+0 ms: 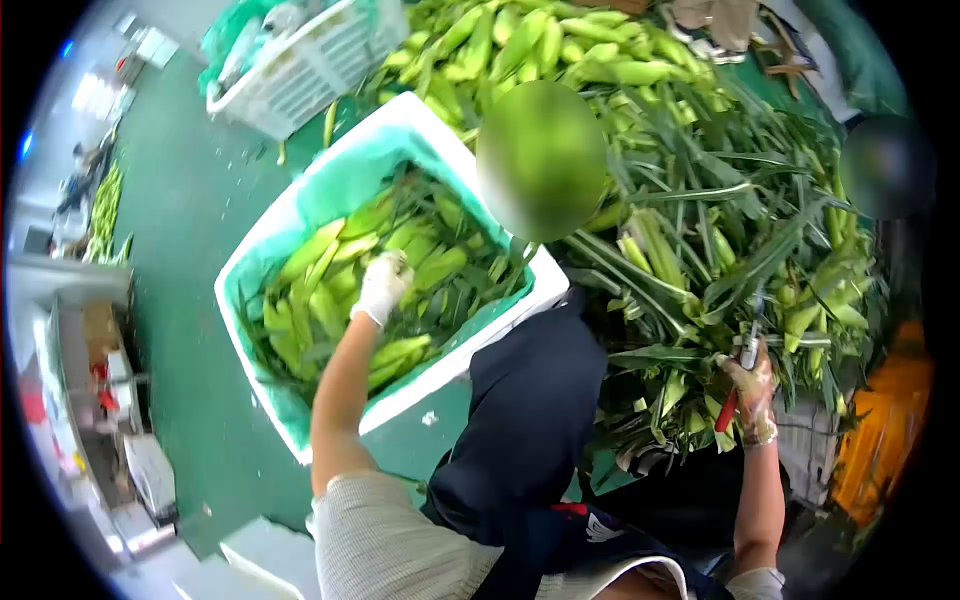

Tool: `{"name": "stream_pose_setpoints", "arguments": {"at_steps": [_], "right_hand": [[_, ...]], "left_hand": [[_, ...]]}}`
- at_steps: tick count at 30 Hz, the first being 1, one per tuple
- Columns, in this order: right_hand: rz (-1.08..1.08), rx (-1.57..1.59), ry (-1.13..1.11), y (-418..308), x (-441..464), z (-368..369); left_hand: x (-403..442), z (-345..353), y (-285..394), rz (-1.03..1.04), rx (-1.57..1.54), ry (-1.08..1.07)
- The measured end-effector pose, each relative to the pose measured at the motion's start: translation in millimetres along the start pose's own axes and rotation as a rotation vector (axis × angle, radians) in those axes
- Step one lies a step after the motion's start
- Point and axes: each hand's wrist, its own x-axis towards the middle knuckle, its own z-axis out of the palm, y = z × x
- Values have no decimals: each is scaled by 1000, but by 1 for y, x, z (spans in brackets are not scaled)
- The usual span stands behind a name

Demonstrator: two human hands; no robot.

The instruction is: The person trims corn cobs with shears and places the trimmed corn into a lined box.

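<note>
My left hand (pixel 383 287), in a white glove, reaches into a white foam box (pixel 245 255) lined with green plastic. Its fingers look curled in against the green ears of corn (pixel 325 305) lying there; what they hold, if anything, is hidden. Down at the right, my right hand (pixel 755 390) wears a stained glove and is closed around red-handled pruning shears (pixel 727 411), metal end pointing away from me. Just beyond that hand lies a heap of corn stalks and long leaves (pixel 700 240).
Many husked-in ears (pixel 520 45) are piled at the back. A white slatted basket (pixel 310 75) with plastic bags stands behind the foam box. An orange crate (pixel 885 430) is at far right. My dark-clothed knee (pixel 535 385) sits between box and heap. Two round areas are blurred.
</note>
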Motion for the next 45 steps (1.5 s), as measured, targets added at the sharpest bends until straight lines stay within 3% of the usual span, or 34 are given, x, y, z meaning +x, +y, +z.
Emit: {"name": "stream_pose_setpoints", "arguments": {"at_steps": [1, 3, 4, 5, 7, 8, 11, 12, 13, 15, 16, 17, 20, 22, 23, 24, 25, 28, 29, 31, 34, 37, 41, 42, 45], "right_hand": [[65, 96, -19, -10, -5, 6], [29, -129, 12, 13, 5, 4], [8, -165, 15, -7, -1, 4], [-3, -205, 11, -26, -8, 8], [-20, -358, 84, -13, -3, 6], [-109, -472, 214, 32, 12, 11], [-51, -347, 37, -20, -6, -5], [-51, -334, 38, -25, -6, -9], [-59, -316, 23, -26, -8, -12], [-84, -263, -3, -34, -14, -18], [-110, -251, -14, -39, -17, -22], [-134, -241, -28, -42, -21, -24], [-234, -314, -57, -44, -28, -23], [-358, -315, -74, -45, -35, -20], [-457, -300, -70, -48, -41, -20], [-603, -410, 47, -43, -39, -15], [-742, -517, 167, -38, -37, -10], [-610, -400, 163, -47, -37, -18], [-555, -357, 168, -43, -34, -21], [-618, -387, 199, -30, -27, -25], [-421, -330, 137, -37, -27, -33], [-513, -313, 256, -39, -17, -28], [-473, -356, 362, -60, -8, -26], [-471, -356, 408, -59, -4, -25], [-385, -215, 405, -61, 3, -25]], "left_hand": [[10, 11, 15, 20, 35, -31], [40, 32, 40, -40, 17, -298], [47, 56, 27, 48, 27, -227], [61, 50, 48, -40, 79, -425], [79, 47, 58, -138, 129, -602], [75, 43, 52, -76, 148, -500], [60, -3, 94, 62, 233, -358], [57, -25, 113, -122, 188, -376], [56, -30, 95, -97, -164, -180], [60, -67, 73, 19, -485, 17], [46, -110, 120, -56, -559, 87], [26, -141, 185, 23, -677, 424], [47, -213, 236, -17, -803, 368], [48, -235, 306, -60, -1045, 225], [49, -233, 332, 77, -1119, 117], [61, -223, 361, 34, -1272, 50], [66, -191, 367, 666, -797, 129], [85, -134, 442, 45, -1629, -132], [64, -129, 481, -246, -1673, -98], [64, -99, 492, -290, -1814, -185], [65, -66, 490, -220, -1904, -245], [52, -50, 497, -219, -1857, -257], [32, -22, 501, -363, -1643, -285], [16, -28, 511, -498, -1559, -299], [29, -3, 497, -502, -1528, -276]]}}
